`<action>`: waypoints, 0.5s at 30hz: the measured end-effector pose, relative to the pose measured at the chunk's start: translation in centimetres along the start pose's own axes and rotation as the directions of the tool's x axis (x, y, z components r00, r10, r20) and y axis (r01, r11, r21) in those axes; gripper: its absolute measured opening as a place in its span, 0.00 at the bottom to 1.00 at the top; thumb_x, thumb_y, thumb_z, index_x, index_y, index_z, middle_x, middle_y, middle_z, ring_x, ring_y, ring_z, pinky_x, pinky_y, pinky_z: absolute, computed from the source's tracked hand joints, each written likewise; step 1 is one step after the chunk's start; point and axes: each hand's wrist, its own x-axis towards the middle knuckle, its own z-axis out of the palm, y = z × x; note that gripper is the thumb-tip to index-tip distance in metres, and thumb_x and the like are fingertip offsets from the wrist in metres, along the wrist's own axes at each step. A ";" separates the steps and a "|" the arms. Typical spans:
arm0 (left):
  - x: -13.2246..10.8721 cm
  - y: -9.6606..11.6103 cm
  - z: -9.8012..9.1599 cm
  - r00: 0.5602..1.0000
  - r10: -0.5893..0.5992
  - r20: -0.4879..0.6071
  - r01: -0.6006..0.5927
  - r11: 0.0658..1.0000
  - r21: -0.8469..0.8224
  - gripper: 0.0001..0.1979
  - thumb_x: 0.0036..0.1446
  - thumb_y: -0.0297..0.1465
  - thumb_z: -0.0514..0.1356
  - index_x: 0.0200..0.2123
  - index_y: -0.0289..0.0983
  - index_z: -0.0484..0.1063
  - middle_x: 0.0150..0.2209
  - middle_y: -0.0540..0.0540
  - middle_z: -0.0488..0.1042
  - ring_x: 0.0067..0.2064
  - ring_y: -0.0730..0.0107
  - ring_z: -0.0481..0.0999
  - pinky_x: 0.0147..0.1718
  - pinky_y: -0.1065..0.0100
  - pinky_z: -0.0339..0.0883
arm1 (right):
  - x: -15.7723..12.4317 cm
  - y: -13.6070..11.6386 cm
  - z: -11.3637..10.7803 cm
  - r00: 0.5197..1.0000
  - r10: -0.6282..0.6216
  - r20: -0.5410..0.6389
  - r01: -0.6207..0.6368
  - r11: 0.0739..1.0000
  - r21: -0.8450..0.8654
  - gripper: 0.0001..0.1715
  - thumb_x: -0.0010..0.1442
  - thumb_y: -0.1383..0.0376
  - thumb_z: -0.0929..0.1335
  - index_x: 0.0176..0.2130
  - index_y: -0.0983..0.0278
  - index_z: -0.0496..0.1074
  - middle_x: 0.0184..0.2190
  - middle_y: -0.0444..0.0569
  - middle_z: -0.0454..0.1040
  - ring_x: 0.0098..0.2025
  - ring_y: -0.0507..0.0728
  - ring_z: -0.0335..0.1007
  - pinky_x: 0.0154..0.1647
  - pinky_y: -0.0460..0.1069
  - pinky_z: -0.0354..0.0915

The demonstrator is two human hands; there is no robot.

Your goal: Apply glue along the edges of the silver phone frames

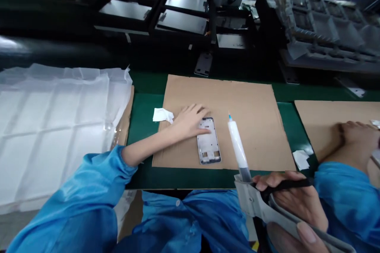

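1. On the cardboard sheet (252,126) in the head view, the left hand (190,120) lies flat with loose fingers pressing the top end of a silver phone frame (209,142) — nothing gripped, just holding it down.
2. Lower right, the right hand (297,201) is wrapped tight around a grey dispenser gun (261,205), its white syringe (237,146) tilting up just beside the frame.
3. A crumpled white wipe (162,115) sits near the left hand; another person's hand (356,136) rests on the next cardboard over.
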 end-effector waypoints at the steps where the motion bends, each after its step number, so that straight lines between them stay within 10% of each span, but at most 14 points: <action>1: 0.0 0.0 0.7 0.998 -0.046 -0.040 0.046 0.999 0.008 0.32 0.68 0.52 0.67 0.66 0.40 0.71 0.62 0.37 0.76 0.62 0.46 0.75 0.58 0.50 0.72 | -0.1 0.0 -0.2 1.000 0.011 0.010 -0.011 1.000 0.005 0.32 0.51 0.52 0.72 0.56 0.43 0.80 0.41 0.53 0.75 0.45 0.63 0.76 0.64 0.76 0.62; 15: -0.2 0.7 2.7 0.983 -0.085 -0.165 0.064 0.989 -0.132 0.21 0.67 0.40 0.64 0.59 0.37 0.72 0.56 0.37 0.75 0.56 0.48 0.74 0.57 0.49 0.72 | 2.6 -0.4 1.8 0.976 0.211 0.058 -0.202 0.970 -0.137 0.29 0.43 0.59 0.74 0.47 0.43 0.82 0.35 0.49 0.75 0.44 0.61 0.76 0.57 0.73 0.66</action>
